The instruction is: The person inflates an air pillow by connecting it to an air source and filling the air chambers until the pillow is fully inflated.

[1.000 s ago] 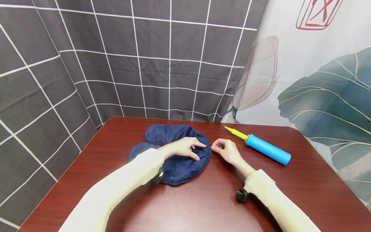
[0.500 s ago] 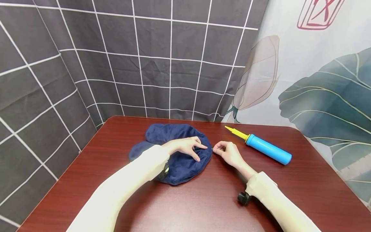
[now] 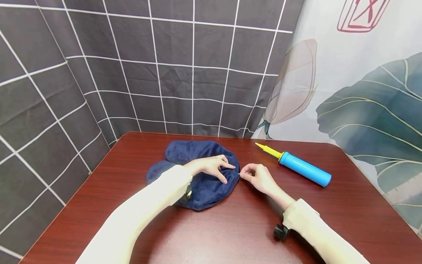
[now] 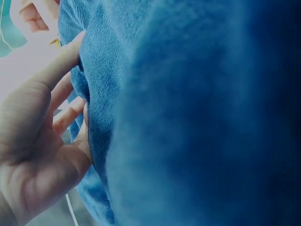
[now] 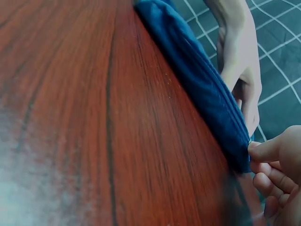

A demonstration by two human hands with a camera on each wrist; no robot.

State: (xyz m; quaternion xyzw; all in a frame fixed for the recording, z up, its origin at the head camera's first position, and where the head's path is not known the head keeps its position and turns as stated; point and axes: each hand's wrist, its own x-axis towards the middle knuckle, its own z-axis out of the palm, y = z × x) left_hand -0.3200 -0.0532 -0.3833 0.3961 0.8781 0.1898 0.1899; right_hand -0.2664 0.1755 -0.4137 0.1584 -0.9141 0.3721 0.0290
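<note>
A dark blue, plush U-shaped neck pillow (image 3: 204,196) lies flat and slack on the table, its curved end to the right. My left hand (image 3: 211,168) rests on that curved end with fingers spread, pressing the fabric; the left wrist view has this hand (image 4: 42,127) against the plush folds. At the pillow's right edge, my right hand (image 3: 260,179) pinches a tiny zipper pull (image 3: 239,174) between thumb and forefinger. The right wrist view shows a zipper seam (image 5: 221,92) running along the pillow's side up to the right hand's fingertips (image 5: 256,149), which mostly hide the pull.
A blue hand pump (image 3: 304,168) with a yellow nozzle (image 3: 268,150) lies right of the pillow, behind the right hand. The reddish-brown wooden table (image 3: 214,238) meets a dark grid-patterned curtain (image 3: 171,80) at the back. A leaf-print cloth (image 3: 362,110) hangs at the right.
My right hand has slid a short way along the pillow's right edge, towards the front of the table, still pinching the zipper pull. The left hand stays on the pillow, nearly still.
</note>
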